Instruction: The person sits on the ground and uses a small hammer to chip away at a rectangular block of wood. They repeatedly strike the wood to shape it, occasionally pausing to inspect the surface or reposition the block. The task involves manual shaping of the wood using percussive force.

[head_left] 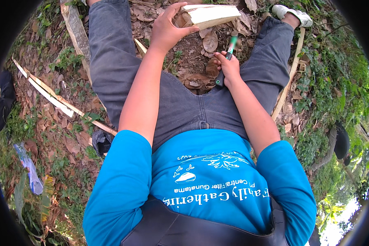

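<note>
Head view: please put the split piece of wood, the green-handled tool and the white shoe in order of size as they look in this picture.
1. split piece of wood, in the left hand.
2. green-handled tool, in the right hand, partly hidden.
3. white shoe, smallest, but farthest from the camera and partly cut off, so unsure.

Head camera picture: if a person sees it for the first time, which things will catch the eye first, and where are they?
First comes the bright blue shirt, filling the lower middle. Next, at the top, the left hand grips a pale split piece of wood above the dry leaves. A little lower to the right, the right hand holds a tool with a green and black handle, between the legs in grey trousers.
</note>
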A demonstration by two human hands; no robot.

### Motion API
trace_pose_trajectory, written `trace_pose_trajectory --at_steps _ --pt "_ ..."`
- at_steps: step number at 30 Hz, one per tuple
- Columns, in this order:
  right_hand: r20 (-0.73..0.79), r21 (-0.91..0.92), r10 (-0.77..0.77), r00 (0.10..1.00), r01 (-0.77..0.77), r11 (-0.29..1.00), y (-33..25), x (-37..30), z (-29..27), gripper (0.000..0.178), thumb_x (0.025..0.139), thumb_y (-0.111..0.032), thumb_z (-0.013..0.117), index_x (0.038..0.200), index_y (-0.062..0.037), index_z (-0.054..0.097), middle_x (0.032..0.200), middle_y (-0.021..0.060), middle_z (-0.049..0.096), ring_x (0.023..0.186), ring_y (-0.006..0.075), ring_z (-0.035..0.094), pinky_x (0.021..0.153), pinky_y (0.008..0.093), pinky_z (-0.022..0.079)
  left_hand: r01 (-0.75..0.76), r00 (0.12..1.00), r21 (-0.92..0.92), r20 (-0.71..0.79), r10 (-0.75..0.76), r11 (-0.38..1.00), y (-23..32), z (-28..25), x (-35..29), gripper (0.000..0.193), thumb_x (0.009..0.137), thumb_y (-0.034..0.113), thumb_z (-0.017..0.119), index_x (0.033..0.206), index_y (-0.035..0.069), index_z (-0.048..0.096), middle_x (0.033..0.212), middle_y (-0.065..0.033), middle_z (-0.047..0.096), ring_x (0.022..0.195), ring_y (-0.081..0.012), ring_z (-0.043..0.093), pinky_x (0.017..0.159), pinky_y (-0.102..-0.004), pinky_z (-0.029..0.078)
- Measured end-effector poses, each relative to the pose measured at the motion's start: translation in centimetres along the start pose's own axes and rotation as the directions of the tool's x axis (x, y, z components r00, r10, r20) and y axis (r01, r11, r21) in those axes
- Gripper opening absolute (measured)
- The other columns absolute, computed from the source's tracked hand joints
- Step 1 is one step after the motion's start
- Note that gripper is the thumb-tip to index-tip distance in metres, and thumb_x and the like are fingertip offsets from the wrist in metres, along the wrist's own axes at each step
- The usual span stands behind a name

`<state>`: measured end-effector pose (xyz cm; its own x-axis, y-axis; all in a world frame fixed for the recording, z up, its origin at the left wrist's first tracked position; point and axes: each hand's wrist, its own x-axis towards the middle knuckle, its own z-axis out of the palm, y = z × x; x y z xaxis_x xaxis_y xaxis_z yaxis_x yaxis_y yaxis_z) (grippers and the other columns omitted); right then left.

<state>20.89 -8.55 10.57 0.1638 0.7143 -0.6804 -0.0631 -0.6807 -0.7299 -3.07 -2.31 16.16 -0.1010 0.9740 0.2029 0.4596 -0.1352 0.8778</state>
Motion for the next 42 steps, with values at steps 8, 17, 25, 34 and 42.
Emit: trace_pose_trajectory --at_steps 8,17,25,34,42 --pt "-0.007 0.006 -0.024 1.0 0.024 1.0 0.0 -0.3 -0.3 0.032 0.09 -0.012 0.073 0.112 -0.0057 0.05 0.095 0.0052 0.069 0.073 0.0121 0.068 0.055 0.0235 0.046 -0.122 0.992 0.096 0.039 0.119 0.988 0.1 -0.3 -0.4 0.062 0.073 0.015 0.083 0.129 0.011 0.058 0.122 -0.0134 0.065 0.111 -0.0271 0.065 0.093 -0.0386 0.053" --pt "-0.106 0.064 -0.16 0.981 0.167 0.984 -2.6 -2.2 0.4 0.047 0.089 -0.015 0.074 0.124 0.0028 0.047 0.094 0.007 0.067 0.073 0.0127 0.067 0.054 0.0242 0.048 0.053 0.908 0.422 0.358 -0.22 0.905 -7.3 -1.8 -2.6 0.077 0.075 0.017 0.081 0.143 0.026 0.045 0.134 -0.0105 0.062 0.122 -0.0343 0.058 0.101 -0.0435 0.05" --pt "-0.074 0.021 -0.381 0.921 0.384 0.923 -4.7 -2.2 3.1 0.045 0.087 -0.015 0.076 0.118 0.0026 0.049 0.095 0.0082 0.068 0.075 0.0126 0.067 0.055 0.0231 0.048 -0.04 0.901 0.41 0.408 -0.144 0.911 -9.1 -0.4 -2.8 0.07 0.066 0.025 0.088 0.126 0.018 0.051 0.127 -0.0103 0.059 0.126 -0.0338 0.054 0.105 -0.0411 0.046" --pt "0.224 -0.22 -0.561 0.797 0.602 0.767 -3.7 2.9 6.7 0.035 0.086 -0.011 0.074 0.111 0.0044 0.054 0.095 0.0107 0.073 0.08 0.0137 0.071 0.07 0.0269 0.056 0.095 0.865 0.453 0.403 -0.299 0.886 -10.5 2.4 -4.2 0.11 0.059 0.029 0.094 0.147 0.016 0.03 0.142 -0.018 0.049 0.133 -0.0356 0.048 0.107 -0.0453 0.046" --pt "0.32 -0.427 -0.584 0.746 0.664 0.614 -4.0 4.5 9.1 0.033 0.084 -0.02 0.076 0.107 -0.0031 0.06 0.092 0.0061 0.074 0.074 0.0182 0.07 0.068 0.0334 0.054 0.045 0.942 0.136 0.325 -0.088 0.99 -9.8 1.4 -1.1 0.066 0.075 0.031 0.083 0.133 0.015 0.057 0.137 -0.0118 0.058 0.119 -0.0334 0.06 0.101 -0.0431 0.049"
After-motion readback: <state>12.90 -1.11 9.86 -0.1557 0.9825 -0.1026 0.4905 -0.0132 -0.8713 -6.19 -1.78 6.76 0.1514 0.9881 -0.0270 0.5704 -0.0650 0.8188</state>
